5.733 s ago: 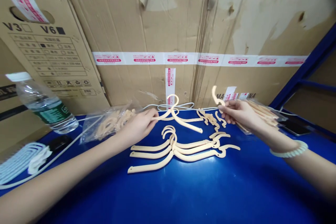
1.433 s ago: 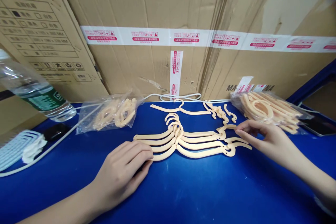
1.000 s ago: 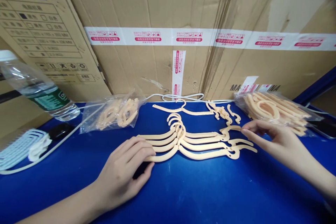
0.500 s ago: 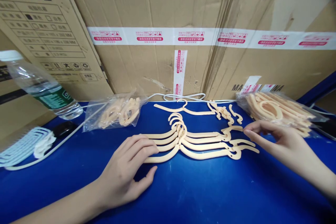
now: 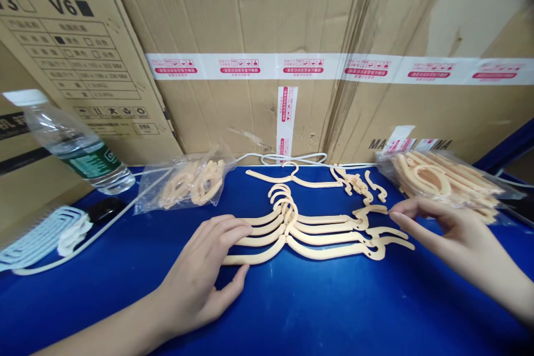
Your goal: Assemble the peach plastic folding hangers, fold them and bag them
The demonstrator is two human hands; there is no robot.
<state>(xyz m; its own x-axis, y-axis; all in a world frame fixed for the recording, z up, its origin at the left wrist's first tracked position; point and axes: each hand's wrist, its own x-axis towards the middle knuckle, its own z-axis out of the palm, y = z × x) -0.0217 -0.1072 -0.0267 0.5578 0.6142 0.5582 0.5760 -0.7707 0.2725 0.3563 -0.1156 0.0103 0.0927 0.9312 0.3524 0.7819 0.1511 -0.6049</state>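
Note:
Several beige plastic clothes hangers [image 5: 329,252] lie in an overlapping row on the blue table, hooks pointing away from me. Across their left ends rests my left hand [image 5: 200,272], its fingers stretched out and its thumb apart; it covers those ends. Curved add-on pieces stick out at the hangers' right ends. My right hand [image 5: 450,233] pinches the tip of one such curved piece [image 5: 375,209] between thumb and forefinger. Behind the row lies a separate hanger [image 5: 317,183], with small loose beige pieces [image 5: 356,183] to its right.
Plastic bags of beige parts lie at the back left [image 5: 192,183] and back right [image 5: 442,178]. A water bottle [image 5: 87,150] leans at the left, near a light blue brush [image 5: 41,236] and a white cable [image 5: 95,245]. Large cardboard boxes [image 5: 233,117] wall off the back.
The view has tilted slightly, so everything sits a little lower. Both hands keep nearly the same places on the hangers and the curved piece.

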